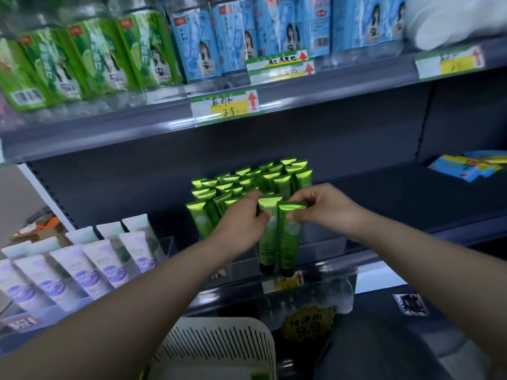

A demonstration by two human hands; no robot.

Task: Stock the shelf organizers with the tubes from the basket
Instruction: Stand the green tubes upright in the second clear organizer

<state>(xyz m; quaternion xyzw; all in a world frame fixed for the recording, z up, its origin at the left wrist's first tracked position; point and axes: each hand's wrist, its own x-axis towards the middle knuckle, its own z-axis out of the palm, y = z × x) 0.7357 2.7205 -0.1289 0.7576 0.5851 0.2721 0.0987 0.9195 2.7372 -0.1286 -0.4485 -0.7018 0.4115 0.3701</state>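
Here, two glossy metallic-green tubes with black caps stood cap-down, side by side, in a clear organizer [323, 241] at the front edge of the shelf [397, 204]. The left hand [241, 223] pinched the left tube [267, 237] by its flat crimped top; the right hand [326, 209] pinched the right tube [290, 242] likewise. Behind crowded more matching tubes [247, 182], too packed to count. One white slotted basket [219, 344] sat below.

I count a left hand [241, 223] and a right hand [326, 209], two front green tubes [270, 237] [290, 242], one white basket [219, 344]; the packed tubes [233, 185] behind defy counting.
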